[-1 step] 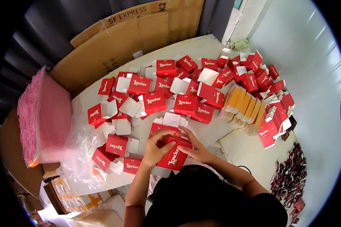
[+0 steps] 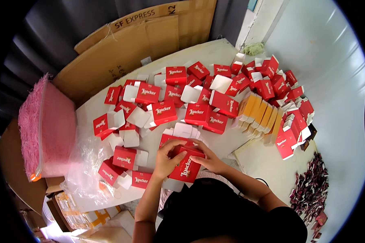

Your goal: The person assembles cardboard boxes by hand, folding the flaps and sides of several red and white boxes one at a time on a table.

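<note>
A small red cardboard box (image 2: 185,167) with white lettering is held close to my body at the table's front edge. My left hand (image 2: 166,159) grips its left side, thumb on the red face. From the right, my right hand (image 2: 207,157) closes on the same box, its thumb also on the front and its fingers over the top edge. The fingers of both hands nearly meet there, so the box's top is partly hidden. Just beyond them lies a stack of red cartons with white flaps (image 2: 183,129). Another red box (image 2: 141,179) rests beside my left wrist.
Many red boxes (image 2: 164,111), several with white flaps open, cover the white table (image 2: 89,106). Yellow-sided flat cartons (image 2: 260,113) stand in a row at right. Dark wrapped pieces (image 2: 310,188) pile up beyond my right arm. A pink tub (image 2: 59,129) of shredded filler stands left, near see-through plastic (image 2: 87,174).
My right fingers have shifted slightly left along the box's top edge, closer to my left fingers. The view has moved a little; the box stays in both hands.
</note>
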### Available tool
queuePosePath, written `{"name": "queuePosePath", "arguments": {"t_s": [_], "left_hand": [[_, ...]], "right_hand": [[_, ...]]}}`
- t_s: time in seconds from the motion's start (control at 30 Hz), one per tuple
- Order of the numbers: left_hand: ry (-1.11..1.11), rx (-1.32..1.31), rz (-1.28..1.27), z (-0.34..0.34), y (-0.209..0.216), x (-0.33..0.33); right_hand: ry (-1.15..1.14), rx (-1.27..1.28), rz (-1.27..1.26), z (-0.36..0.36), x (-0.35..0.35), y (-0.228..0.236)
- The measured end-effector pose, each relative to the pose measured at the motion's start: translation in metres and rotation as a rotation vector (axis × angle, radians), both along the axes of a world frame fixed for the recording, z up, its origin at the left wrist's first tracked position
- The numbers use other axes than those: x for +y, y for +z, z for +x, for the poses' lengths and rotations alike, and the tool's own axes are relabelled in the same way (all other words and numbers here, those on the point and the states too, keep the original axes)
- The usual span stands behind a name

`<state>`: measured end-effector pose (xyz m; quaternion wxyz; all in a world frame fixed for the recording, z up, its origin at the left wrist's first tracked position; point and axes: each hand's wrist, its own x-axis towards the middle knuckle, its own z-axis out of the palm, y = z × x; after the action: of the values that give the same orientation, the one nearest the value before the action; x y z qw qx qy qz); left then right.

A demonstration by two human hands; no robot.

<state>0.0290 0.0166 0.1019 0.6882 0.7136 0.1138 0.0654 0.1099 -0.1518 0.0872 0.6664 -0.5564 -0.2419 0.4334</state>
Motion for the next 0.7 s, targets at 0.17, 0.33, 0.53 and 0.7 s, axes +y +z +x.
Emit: {"name": "queuePosePath", "arguments": {"t_s": [0.17,0.33,0.53,0.7], "left_hand": [[0.382,-0.242,0.174,0.006,-0.016,0.021],[0.708,-0.180,0.090,-0.025,-0.013,0.048],[0.770,-0.069,0.189,-0.095,-0.047,0.068],[0.875,0.108,0.034,-0.135,-0.081,0.064]], "right_hand": [[-0.395,0.476,0.140,0.043,0.002,-0.019],[-0.663,0.112,-0.272,0.132,-0.022,-0.040],[-1.253,-1.015,-0.563,0.256,-0.151,-0.095],[-1.067,-1.118,-0.539,0.237,-0.136,-0.086]]}}
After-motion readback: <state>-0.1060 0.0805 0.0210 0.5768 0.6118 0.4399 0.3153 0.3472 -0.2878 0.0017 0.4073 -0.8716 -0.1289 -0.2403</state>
